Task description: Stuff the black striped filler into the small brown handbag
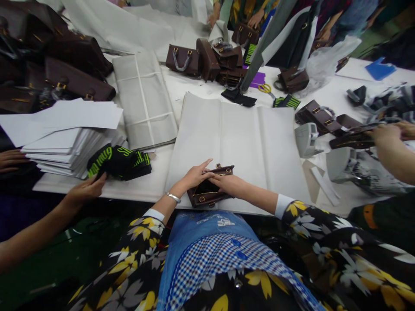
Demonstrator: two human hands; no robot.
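A small dark brown handbag (212, 198) rests at the table's front edge, its zipped mouth facing up and spread apart. My left hand (196, 176) grips its rim from the left, with a finger and thumb partly stretched out. My right hand (229, 185) holds the rim from the other side, its fingertips reaching into the opening and partly hidden there. Gold-coloured rings and a zip show along the bag's edges. Beneath and beyond the bag lies a stack of large white paper sheets (240, 134).
At left stand a pile of white cards (65, 147) and black bands with green lettering (129, 164), touched by a co-worker's hand (86, 188). More brown handbags (183, 60) crowd the back. A grey post (267, 47) rises beyond the paper. Another person's hand (387, 134) works at right.
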